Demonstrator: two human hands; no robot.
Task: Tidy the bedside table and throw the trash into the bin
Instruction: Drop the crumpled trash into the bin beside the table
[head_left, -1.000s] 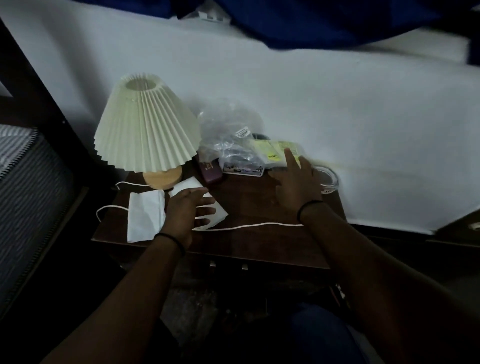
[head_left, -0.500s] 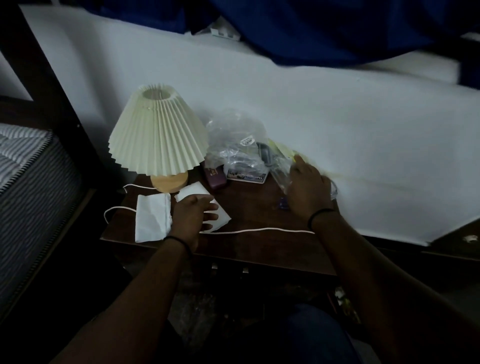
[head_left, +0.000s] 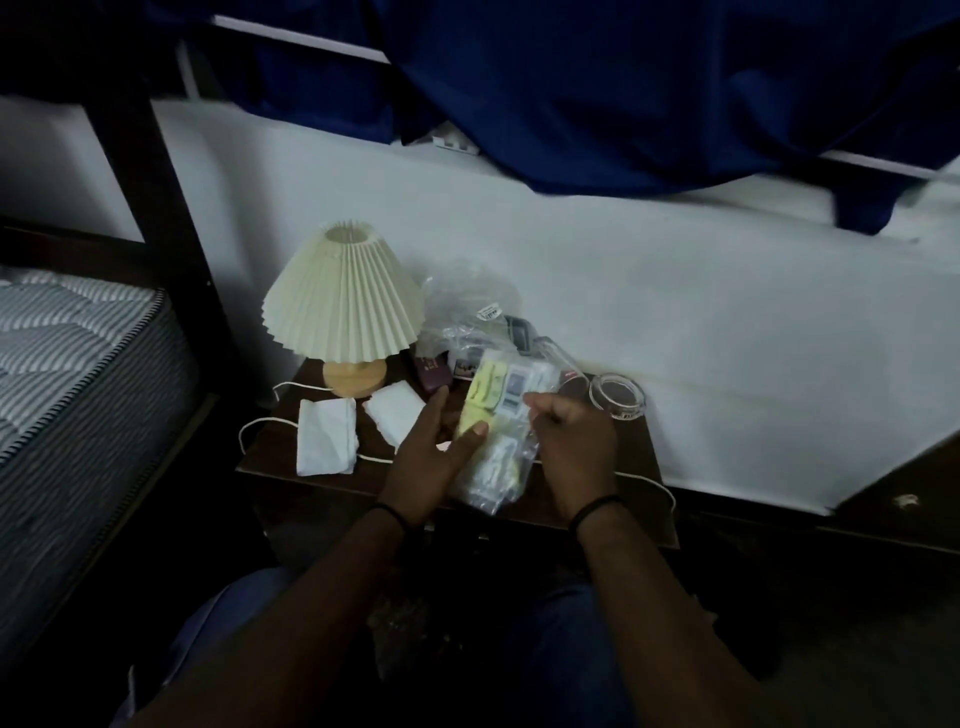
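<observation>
Clear plastic packet (head_left: 501, 415) with yellow and white contents, which lay at the back edge of the bedside table (head_left: 613, 452) a second ago, is now lifted over the table's middle: the right hand (head_left: 569, 447) pinches its right side with curled fingers, while the left hand (head_left: 431, 457), gone from the white papers (head_left: 327, 435), cradles it with loosely spread fingers and the thumb pressed on its front. That suggests sorting has begun, trash or keep. More crumpled plastic bags (head_left: 467, 312) wait behind the lamp (head_left: 343, 306), a glass ashtray (head_left: 618, 397) sits at the back right corner, and no bin is in view.
</observation>
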